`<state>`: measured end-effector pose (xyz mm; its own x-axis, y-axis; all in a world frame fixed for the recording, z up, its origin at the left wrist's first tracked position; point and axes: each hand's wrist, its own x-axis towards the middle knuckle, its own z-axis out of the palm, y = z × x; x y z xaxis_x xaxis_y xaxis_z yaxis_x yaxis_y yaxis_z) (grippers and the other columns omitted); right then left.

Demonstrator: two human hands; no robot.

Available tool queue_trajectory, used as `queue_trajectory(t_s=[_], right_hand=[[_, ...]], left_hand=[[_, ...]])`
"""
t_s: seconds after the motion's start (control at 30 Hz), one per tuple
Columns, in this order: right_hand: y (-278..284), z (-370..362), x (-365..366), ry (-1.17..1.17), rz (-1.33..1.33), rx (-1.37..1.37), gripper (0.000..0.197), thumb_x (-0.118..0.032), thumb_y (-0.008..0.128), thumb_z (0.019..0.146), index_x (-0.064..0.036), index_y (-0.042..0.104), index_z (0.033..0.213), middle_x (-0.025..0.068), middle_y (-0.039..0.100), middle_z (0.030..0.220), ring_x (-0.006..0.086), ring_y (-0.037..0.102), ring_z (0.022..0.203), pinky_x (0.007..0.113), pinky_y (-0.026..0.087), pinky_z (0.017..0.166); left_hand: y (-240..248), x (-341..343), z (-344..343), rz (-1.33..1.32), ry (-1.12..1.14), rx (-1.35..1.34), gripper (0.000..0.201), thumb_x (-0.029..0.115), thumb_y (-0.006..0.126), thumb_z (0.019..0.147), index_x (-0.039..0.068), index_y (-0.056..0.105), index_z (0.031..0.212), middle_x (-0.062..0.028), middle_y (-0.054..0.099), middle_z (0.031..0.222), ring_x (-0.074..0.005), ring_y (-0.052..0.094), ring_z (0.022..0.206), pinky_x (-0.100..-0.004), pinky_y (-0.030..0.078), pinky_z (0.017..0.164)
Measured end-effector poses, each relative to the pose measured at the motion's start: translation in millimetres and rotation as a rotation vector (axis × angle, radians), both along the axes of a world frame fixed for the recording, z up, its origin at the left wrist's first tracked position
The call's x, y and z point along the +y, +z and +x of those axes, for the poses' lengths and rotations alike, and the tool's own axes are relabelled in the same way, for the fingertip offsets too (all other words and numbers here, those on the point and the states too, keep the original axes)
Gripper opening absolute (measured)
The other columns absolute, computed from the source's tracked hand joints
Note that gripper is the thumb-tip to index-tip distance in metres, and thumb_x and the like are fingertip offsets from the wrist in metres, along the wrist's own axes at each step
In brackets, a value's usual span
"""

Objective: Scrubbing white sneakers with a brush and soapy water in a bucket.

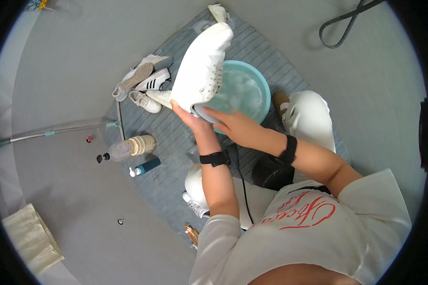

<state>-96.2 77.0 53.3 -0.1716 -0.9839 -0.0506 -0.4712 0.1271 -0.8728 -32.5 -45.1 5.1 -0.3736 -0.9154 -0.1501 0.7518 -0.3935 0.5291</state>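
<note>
hands (240, 128) on white shoe (197, 66)

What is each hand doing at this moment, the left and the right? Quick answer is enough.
Left hand: closed, holding the white shoe.
Right hand: fingers extended at the shoe's near end; grip cannot be told.

From where I stand, I count one blue basin (265, 99); around it, one raised white shoe (198, 69) at ten o'clock, at least four heaped shoes (155, 80) at nine, two bottles (149, 166) at eight, one looped cord (352, 21) at two.
</note>
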Motion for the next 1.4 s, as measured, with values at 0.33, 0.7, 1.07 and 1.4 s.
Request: queue_trajectory(t_s=[0.33,0.7,1.07,1.4], right_hand=[[3,5,6,-0.015,-0.058,0.003,0.046,-0.015,0.053,0.094,-0.0110,0.046,0.140,0.0243,0.063,0.110,0.0418,0.062,0.095,0.045,0.050,0.082],[-1,7,-6,-0.048,-0.175,-0.051,0.047,-0.015,0.054,0.094,-0.0104,0.046,0.141,0.0216,0.064,0.115,0.0354,0.063,0.104,0.040,0.048,0.089],[17,-12,-29,0.096,0.138,-0.220,0.046,-0.014,0.053,0.095,-0.0102,0.047,0.140,0.0195,0.059,0.129,0.0347,0.059,0.111,0.037,0.044,0.096],[18,-2,-26,0.091,0.183,-0.046,0.044,-0.015,0.052,0.094,-0.0077,0.048,0.138,0.0223,0.058,0.126,0.0380,0.059,0.111,0.042,0.046,0.093]], left_hand=[[11,3,2,0.006,0.041,-0.021,0.070,0.060,0.034,0.095,0.004,0.041,0.138,-0.0122,0.050,0.135,-0.0283,0.051,0.120,-0.0424,0.043,0.098],[4,3,3,-0.020,0.088,-0.026,0.071,0.059,0.033,0.096,0.003,0.039,0.139,-0.0133,0.048,0.138,-0.0301,0.049,0.122,-0.0432,0.042,0.100],[13,2,3,-0.043,0.065,0.015,0.071,0.060,0.030,0.096,0.004,0.038,0.140,-0.0135,0.048,0.137,-0.0295,0.050,0.122,-0.0424,0.043,0.100],[15,-4,10,-0.013,0.039,0.025,0.070,0.058,0.031,0.097,0.003,0.038,0.140,-0.0134,0.048,0.137,-0.0291,0.049,0.123,-0.0422,0.043,0.100]])
